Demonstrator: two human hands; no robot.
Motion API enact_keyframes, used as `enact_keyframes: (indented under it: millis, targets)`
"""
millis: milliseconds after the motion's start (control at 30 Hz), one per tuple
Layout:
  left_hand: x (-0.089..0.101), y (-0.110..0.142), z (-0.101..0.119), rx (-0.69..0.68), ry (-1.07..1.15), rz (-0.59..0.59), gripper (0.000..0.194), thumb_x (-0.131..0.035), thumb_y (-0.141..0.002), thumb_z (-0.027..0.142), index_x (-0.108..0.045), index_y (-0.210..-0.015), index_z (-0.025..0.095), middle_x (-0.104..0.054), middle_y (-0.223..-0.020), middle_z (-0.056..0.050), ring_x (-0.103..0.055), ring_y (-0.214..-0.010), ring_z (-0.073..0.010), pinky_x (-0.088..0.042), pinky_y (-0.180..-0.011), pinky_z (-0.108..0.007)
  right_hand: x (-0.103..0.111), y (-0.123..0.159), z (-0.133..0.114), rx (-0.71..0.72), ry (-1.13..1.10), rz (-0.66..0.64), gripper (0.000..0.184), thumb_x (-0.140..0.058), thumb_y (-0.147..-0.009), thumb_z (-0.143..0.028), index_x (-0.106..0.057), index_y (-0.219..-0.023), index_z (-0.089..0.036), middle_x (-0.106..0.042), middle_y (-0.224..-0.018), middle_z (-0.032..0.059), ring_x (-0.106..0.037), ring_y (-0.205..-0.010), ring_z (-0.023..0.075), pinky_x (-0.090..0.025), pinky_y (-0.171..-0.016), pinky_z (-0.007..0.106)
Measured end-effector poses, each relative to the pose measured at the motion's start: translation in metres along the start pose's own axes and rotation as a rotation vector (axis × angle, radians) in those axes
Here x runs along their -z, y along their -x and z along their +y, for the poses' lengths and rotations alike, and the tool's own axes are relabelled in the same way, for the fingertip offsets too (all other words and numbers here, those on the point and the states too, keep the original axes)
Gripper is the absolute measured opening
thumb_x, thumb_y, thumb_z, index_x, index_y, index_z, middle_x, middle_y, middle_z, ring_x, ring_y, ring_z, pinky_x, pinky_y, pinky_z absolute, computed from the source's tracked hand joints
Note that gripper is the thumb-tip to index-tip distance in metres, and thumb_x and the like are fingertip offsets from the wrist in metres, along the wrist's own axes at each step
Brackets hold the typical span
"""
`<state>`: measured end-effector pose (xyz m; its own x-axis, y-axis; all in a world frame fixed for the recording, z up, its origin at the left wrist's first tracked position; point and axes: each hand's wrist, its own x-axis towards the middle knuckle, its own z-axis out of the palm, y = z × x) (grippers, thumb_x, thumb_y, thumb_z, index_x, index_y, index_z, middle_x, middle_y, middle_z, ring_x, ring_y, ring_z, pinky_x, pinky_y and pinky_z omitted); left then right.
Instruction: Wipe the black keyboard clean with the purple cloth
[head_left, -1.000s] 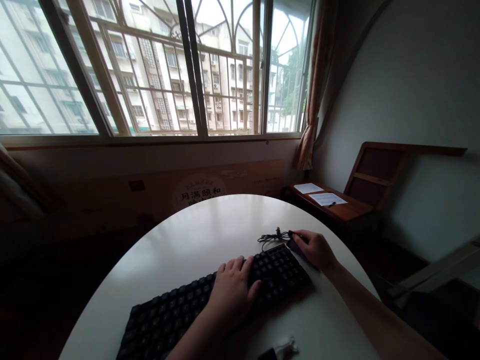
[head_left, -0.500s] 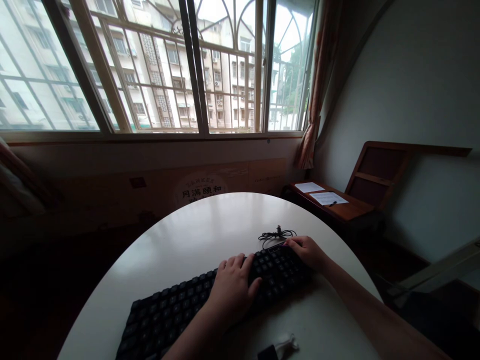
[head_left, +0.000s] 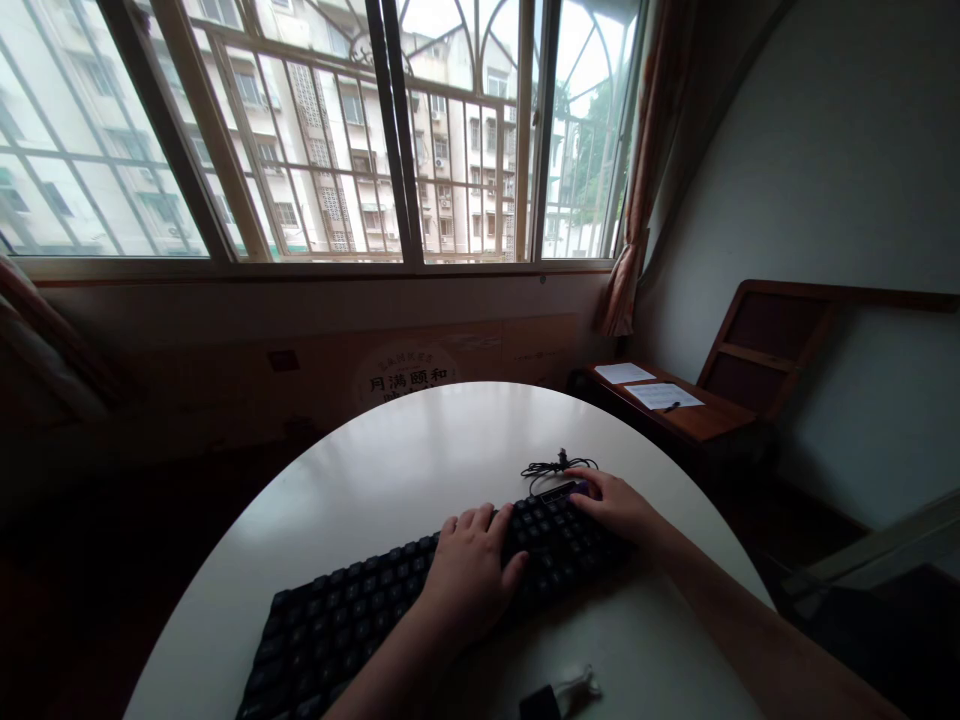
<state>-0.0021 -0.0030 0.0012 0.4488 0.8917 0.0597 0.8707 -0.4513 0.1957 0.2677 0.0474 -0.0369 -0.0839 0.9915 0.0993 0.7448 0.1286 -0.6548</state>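
A black keyboard (head_left: 352,625) lies slantwise on the round white table (head_left: 420,450). My left hand (head_left: 469,572) rests flat on the keys near the middle, fingers stretched out and holding nothing. At the keyboard's right end, over the number keys, my right hand (head_left: 619,505) is closed around a small purple object (head_left: 578,488), of which only the tip shows at the fingertips. The keyboard's coiled black cable (head_left: 559,466) lies just beyond that hand.
A small dark and white item (head_left: 559,692) sits at the table's near edge. A low wooden side table (head_left: 694,420) with papers (head_left: 660,396) stands at right, a wooden frame (head_left: 780,345) leaning behind it. A barred window (head_left: 337,130), curtain (head_left: 637,200) and printed cardboard (head_left: 405,378) are behind.
My right hand has moved left from the table beside the keyboard onto its right-end keys, bringing the purple object with it. My left hand has stayed put. The view has drifted slightly.
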Motion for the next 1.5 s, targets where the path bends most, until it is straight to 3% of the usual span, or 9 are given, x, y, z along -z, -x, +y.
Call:
enact_keyframes:
  millis: [133,467,767,1033,1267,1500]
  targets:
    - [0.000,0.001,0.001,0.002,-0.010,0.002,0.062,-0.041,-0.091,0.052,-0.042,-0.146,0.025,-0.048,-0.145,-0.010,-0.044,-0.130,-0.0312,-0.029,-0.111,-0.047,-0.001,-0.003,-0.003,-0.027,0.027,0.000,0.048,-0.061,-0.079,-0.039,-0.064,-0.126,-0.028,-0.071,-0.108,0.0054,-0.065,-0.095,0.0251,-0.048,-0.080,0.034]
    - [-0.001,0.000,0.000,-0.006,-0.017,0.018,0.062,-0.041,-0.091,0.052,-0.042,-0.147,0.024,-0.050,-0.143,-0.010,-0.046,-0.127,-0.0307,-0.031,-0.110,-0.047,-0.004,-0.004,-0.005,-0.044,0.027,-0.011,0.047,-0.056,-0.081,-0.032,-0.063,-0.127,-0.028,-0.068,-0.121,0.0050,-0.063,-0.108,0.0263,-0.046,-0.090,0.037]
    - [-0.001,0.001,-0.001,-0.009,-0.010,0.021,0.061,-0.041,-0.091,0.053,-0.043,-0.146,0.025,-0.051,-0.142,-0.009,-0.046,-0.127,-0.0310,-0.032,-0.109,-0.047,0.001,-0.008,0.000,-0.031,-0.020,-0.066,0.050,-0.062,-0.079,-0.041,-0.064,-0.127,-0.025,-0.072,-0.108,0.0057,-0.067,-0.094,0.0249,-0.049,-0.081,0.034]
    - [-0.004,-0.001,-0.002,-0.017,-0.016,0.024,0.062,-0.041,-0.091,0.053,-0.042,-0.146,0.025,-0.051,-0.142,-0.009,-0.046,-0.126,-0.0311,-0.032,-0.108,-0.047,-0.006,-0.007,0.004,-0.058,-0.111,-0.003,0.043,-0.059,-0.081,-0.035,-0.066,-0.123,-0.026,-0.065,-0.126,0.0074,-0.057,-0.118,0.0295,-0.040,-0.102,0.041]
    - [-0.003,0.000,-0.003,-0.021,0.001,0.024,0.062,-0.041,-0.091,0.054,-0.043,-0.146,0.024,-0.051,-0.142,-0.010,-0.047,-0.126,-0.0311,-0.032,-0.109,-0.047,0.006,-0.009,0.013,-0.049,-0.403,-0.195,0.045,-0.055,-0.084,-0.029,-0.062,-0.127,-0.020,-0.070,-0.118,0.0081,-0.065,-0.107,0.0244,-0.050,-0.092,0.037]
    - [-0.005,-0.001,-0.004,-0.020,0.011,0.023,0.063,-0.041,-0.090,0.054,-0.042,-0.146,0.024,-0.051,-0.141,-0.010,-0.047,-0.125,-0.0317,-0.032,-0.108,-0.047,0.009,-0.013,0.018,-0.097,-0.569,-0.292,0.047,-0.061,-0.082,-0.027,-0.061,-0.128,-0.019,-0.072,-0.107,0.0084,-0.067,-0.101,0.0244,-0.052,-0.087,0.036]
